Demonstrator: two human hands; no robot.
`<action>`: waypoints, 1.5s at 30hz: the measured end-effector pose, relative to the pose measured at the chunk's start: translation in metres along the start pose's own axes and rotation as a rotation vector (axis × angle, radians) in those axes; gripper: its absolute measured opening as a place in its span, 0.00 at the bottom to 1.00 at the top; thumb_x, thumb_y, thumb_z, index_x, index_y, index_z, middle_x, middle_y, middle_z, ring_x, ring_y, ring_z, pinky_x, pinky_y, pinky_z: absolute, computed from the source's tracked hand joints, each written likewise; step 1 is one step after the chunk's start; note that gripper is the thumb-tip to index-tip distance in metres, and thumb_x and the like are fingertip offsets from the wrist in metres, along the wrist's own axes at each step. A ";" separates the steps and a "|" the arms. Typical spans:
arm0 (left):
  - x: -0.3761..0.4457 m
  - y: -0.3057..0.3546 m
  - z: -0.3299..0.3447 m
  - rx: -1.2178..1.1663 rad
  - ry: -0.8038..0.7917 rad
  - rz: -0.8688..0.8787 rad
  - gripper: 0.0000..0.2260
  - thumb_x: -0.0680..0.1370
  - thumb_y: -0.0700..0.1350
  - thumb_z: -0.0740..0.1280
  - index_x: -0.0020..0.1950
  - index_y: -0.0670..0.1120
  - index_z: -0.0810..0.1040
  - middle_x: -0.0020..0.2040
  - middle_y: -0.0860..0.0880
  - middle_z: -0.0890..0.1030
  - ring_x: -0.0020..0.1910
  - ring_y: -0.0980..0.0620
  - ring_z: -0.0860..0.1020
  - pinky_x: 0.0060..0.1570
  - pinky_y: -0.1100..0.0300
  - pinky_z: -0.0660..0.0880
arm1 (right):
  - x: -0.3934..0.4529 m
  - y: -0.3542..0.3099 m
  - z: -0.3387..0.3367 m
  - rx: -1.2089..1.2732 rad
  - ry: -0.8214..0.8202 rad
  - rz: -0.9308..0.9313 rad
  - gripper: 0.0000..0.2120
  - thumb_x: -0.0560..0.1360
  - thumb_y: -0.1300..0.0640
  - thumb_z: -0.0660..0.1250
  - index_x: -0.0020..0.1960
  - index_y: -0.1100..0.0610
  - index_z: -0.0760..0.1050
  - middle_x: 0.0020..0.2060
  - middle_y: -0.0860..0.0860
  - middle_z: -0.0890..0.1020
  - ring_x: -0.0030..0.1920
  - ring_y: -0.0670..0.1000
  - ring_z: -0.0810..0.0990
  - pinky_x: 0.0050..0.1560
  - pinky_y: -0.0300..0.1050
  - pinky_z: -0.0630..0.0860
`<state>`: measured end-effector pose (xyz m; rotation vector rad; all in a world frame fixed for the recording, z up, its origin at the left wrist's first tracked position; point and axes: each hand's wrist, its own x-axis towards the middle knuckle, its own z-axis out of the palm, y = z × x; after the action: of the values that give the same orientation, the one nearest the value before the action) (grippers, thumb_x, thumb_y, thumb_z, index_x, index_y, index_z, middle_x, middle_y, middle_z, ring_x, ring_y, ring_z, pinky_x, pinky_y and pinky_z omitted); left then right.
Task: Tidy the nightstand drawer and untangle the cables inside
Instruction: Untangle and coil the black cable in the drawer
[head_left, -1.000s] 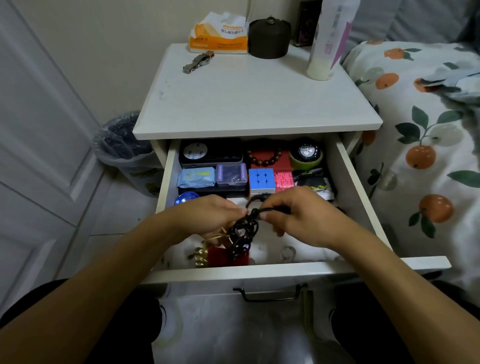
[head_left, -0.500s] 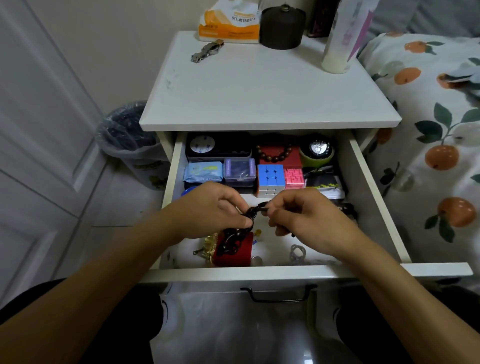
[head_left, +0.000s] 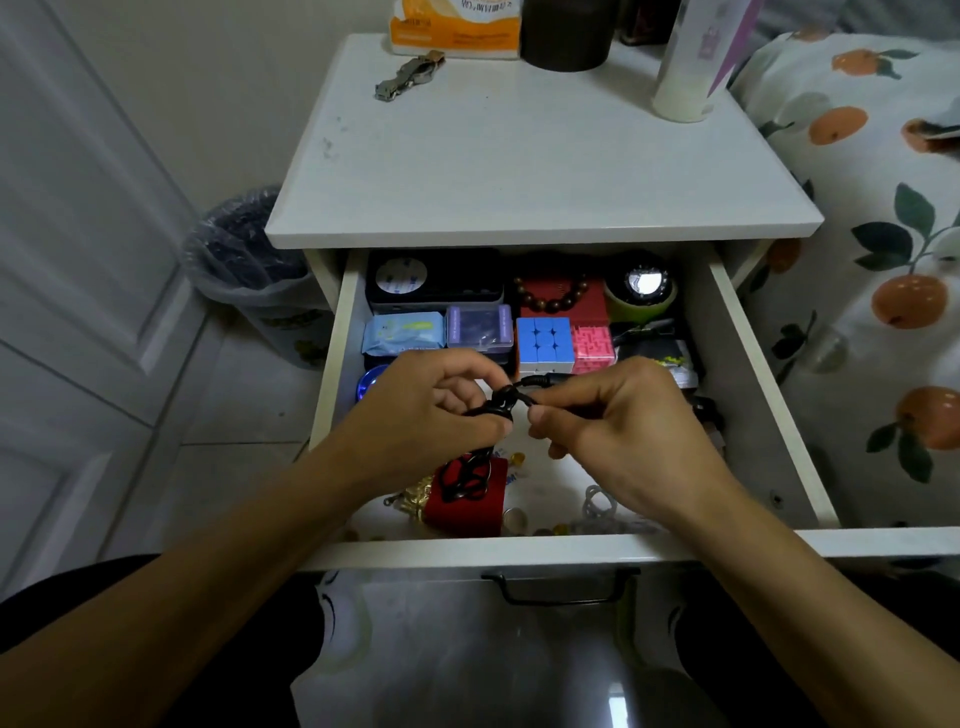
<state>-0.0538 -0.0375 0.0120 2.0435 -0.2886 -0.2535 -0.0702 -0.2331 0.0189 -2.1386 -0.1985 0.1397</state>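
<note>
Cable (head_left: 501, 410) held at frame centre, above the open drawer (head_left: 763, 415): left hand (head_left: 426, 421) pinches the knot tight, right hand (head_left: 613, 421) nips the plug end between thumb and forefinger, loops dangling over a red box (head_left: 467, 506) below.

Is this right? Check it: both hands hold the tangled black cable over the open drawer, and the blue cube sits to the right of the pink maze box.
One detail is wrong. The head view shows the blue cube to the left of the pink maze box, touching it. The rest stands: the left hand and right hand both hold the tangled black cable over the open drawer.
</note>
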 end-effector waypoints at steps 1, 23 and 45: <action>0.000 0.000 0.001 0.010 0.002 0.004 0.12 0.71 0.38 0.76 0.49 0.51 0.81 0.37 0.45 0.80 0.33 0.53 0.78 0.38 0.62 0.78 | 0.000 0.000 0.001 -0.027 0.013 -0.001 0.05 0.74 0.58 0.72 0.46 0.50 0.86 0.28 0.41 0.82 0.31 0.46 0.81 0.30 0.36 0.75; 0.005 0.003 -0.015 -0.132 -0.143 -0.204 0.05 0.78 0.42 0.69 0.50 0.50 0.84 0.41 0.54 0.86 0.41 0.54 0.84 0.43 0.59 0.82 | 0.011 0.000 -0.012 0.084 -0.017 0.127 0.04 0.72 0.59 0.75 0.43 0.51 0.86 0.35 0.42 0.85 0.37 0.42 0.83 0.42 0.35 0.79; 0.011 0.005 -0.015 0.379 -0.358 0.163 0.05 0.78 0.40 0.69 0.48 0.51 0.77 0.42 0.60 0.76 0.44 0.63 0.76 0.44 0.70 0.71 | 0.013 -0.009 -0.018 0.372 -0.383 0.405 0.10 0.79 0.67 0.62 0.50 0.62 0.82 0.36 0.58 0.85 0.30 0.50 0.82 0.31 0.41 0.80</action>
<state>-0.0397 -0.0309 0.0225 2.3238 -0.7698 -0.4943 -0.0550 -0.2405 0.0356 -1.7400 0.0428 0.7651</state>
